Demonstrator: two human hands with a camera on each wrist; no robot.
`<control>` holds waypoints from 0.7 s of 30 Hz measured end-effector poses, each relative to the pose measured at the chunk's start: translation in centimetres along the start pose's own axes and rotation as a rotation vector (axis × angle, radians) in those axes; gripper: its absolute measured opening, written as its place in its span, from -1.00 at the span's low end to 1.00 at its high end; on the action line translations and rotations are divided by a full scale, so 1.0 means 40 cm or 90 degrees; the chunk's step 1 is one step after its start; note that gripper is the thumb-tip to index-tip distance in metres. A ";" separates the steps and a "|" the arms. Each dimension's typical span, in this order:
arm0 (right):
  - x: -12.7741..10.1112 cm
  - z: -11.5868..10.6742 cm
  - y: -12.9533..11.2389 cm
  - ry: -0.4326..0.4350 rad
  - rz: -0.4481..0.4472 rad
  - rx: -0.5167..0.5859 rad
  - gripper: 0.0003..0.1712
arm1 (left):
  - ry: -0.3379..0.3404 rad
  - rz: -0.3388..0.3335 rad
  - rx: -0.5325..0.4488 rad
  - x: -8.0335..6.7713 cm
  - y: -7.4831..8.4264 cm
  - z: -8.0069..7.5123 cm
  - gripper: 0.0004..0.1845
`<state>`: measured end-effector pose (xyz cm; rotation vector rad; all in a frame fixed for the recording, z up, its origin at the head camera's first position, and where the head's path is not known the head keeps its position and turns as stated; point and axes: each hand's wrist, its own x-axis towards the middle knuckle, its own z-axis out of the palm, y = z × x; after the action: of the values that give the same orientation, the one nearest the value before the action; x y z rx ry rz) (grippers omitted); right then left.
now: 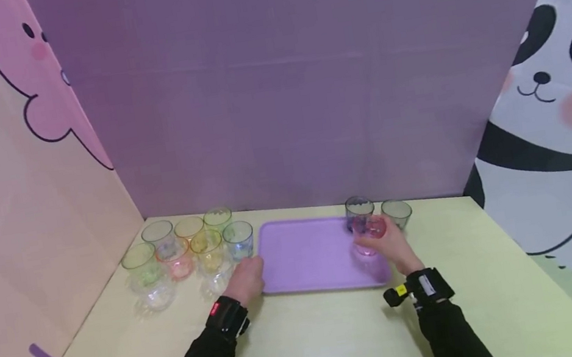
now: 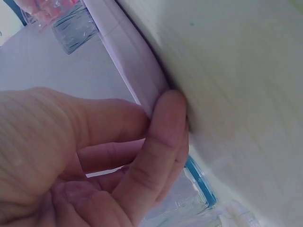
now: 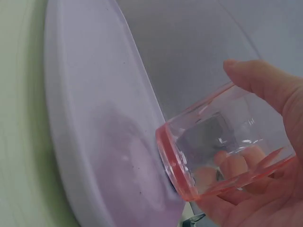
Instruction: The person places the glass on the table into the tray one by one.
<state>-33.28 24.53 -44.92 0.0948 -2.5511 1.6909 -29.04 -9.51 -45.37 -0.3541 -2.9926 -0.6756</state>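
Glass (image 1: 369,234) in your right hand (image 1: 393,249) looks light, slick, breakable: fingers curl round its wall. Left hand (image 1: 246,280) pinches the tray (image 1: 308,255) rim at 9 o'clock.

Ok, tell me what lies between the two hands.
In the head view, only the bare purple tray lies between the left hand and the right hand holding the pink cup.

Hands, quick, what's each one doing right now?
Left hand: fingers curled round the left rim of the purple tray.
Right hand: holding the pink glass over the tray.
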 end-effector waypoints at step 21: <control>-0.002 0.020 0.008 0.010 0.007 -0.012 -0.01 | -0.003 -0.010 -0.001 -0.004 -0.001 0.000 -0.83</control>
<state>-33.27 23.93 -45.54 0.0664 -2.5603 1.6644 -28.88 -9.59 -45.43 -0.3343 -3.0025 -0.6794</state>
